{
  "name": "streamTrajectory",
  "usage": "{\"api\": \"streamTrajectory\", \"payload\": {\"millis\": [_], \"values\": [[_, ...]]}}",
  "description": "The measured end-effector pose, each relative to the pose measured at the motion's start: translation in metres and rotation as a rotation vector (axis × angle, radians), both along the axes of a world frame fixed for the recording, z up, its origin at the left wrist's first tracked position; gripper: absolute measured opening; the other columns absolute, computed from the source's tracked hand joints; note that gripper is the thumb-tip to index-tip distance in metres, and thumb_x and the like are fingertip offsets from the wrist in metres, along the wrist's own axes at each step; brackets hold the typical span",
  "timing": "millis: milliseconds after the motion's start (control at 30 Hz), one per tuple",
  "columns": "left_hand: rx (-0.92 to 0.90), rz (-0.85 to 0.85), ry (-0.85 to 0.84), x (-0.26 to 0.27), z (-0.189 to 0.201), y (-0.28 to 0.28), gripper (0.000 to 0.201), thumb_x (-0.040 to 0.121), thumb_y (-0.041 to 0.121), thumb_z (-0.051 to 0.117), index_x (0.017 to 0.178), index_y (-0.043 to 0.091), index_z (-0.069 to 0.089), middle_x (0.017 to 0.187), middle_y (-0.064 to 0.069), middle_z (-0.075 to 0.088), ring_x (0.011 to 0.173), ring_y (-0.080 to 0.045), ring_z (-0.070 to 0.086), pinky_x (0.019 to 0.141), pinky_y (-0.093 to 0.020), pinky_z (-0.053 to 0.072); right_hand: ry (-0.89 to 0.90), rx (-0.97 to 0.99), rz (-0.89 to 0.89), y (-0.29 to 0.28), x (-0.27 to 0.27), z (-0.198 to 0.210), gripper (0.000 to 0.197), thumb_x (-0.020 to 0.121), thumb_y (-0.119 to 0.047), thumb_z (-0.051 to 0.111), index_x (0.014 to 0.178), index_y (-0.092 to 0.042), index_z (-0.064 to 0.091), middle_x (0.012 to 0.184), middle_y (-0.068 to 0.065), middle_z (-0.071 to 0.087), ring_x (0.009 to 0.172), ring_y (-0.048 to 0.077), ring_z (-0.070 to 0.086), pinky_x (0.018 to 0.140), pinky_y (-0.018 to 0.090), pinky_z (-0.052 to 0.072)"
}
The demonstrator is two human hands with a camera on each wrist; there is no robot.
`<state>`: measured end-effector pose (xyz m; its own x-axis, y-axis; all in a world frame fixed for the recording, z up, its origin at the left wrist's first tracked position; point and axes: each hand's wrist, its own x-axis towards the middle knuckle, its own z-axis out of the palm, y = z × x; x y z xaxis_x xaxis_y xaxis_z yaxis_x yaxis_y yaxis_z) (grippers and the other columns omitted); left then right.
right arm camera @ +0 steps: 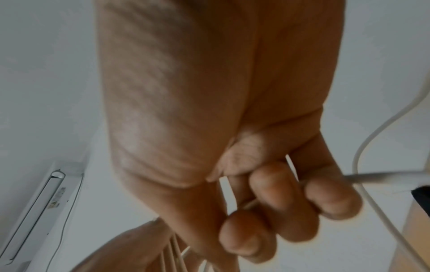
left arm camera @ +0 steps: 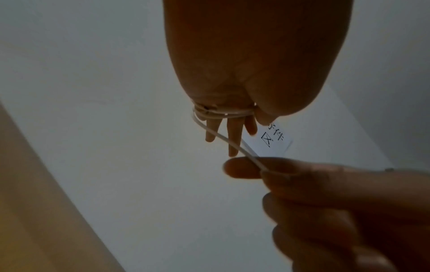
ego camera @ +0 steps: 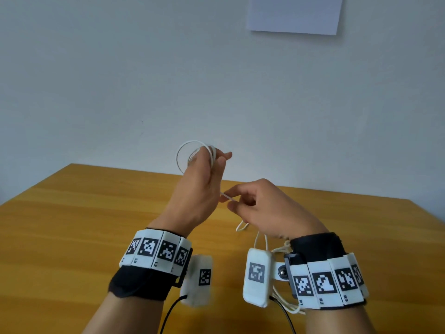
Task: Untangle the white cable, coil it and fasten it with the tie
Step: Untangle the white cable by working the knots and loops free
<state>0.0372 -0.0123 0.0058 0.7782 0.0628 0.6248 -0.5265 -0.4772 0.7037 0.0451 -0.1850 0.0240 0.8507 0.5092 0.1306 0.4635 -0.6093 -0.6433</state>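
Centre of the head view: my left hand [ego camera: 201, 189] is raised above the wooden bench [ego camera: 72, 213], fingers straight and upright, acting as a spool. Several turns of the white cable [ego camera: 192, 153] loop around those fingers, standing up against the pale wall [ego camera: 120, 68]. In the left wrist view the turns sit snug at the base of the fingers [left arm camera: 235, 136]. Just right of it, my right hand [ego camera: 262, 208] pinches the free strand between thumb and forefinger, holding it taut toward the left hand, I judge to feed the next turn. The remaining cable trails down past my right wrist at lower right. I see no tie. A paper sheet [ego camera: 296, 13] hangs at upper right.
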Motion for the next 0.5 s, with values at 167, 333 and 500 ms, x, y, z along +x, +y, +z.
{"api": "streamTrajectory", "payload": {"millis": [167,333,500], "values": [[0.434,0.119,0.097,-0.001,-0.006,0.002,0.026,0.11,0.032,0.033,0.092,0.018,0.046,0.1,0.01,0.066,0.104,-0.012,0.045,0.098,-0.035,0.039,-0.071,0.127,-0.036,-0.001,-0.002,0.004,0.015,0.099,-0.038,0.066,0.1,-0.032,0.079,0.07,0.006,0.069,0.061,0.021,0.061,0.065,0.036,0.052],[0.454,0.073,0.256,-0.002,-0.008,0.002,0.039,0.108,0.041,0.029,0.08,0.025,0.051,0.074,0.01,0.073,0.1,-0.015,0.057,0.087,-0.044,0.049,-0.155,0.172,-0.14,-0.006,0.002,0.006,0.01,0.091,-0.034,0.074,0.084,-0.027,0.079,0.071,-0.001,0.073,0.069,0.017,0.07,0.07,0.037,0.058],[0.345,-0.005,0.312,-0.006,-0.004,0.003,0.047,0.108,0.042,0.035,0.07,0.018,0.047,0.065,0.005,0.052,0.061,-0.017,0.046,0.063,-0.037,0.038,-0.191,0.256,-0.212,-0.01,0.004,0.006,0.016,0.081,-0.038,0.085,0.082,-0.028,0.073,0.071,-0.003,0.074,0.067,0.01,0.072,0.07,0.032,0.06]]}}
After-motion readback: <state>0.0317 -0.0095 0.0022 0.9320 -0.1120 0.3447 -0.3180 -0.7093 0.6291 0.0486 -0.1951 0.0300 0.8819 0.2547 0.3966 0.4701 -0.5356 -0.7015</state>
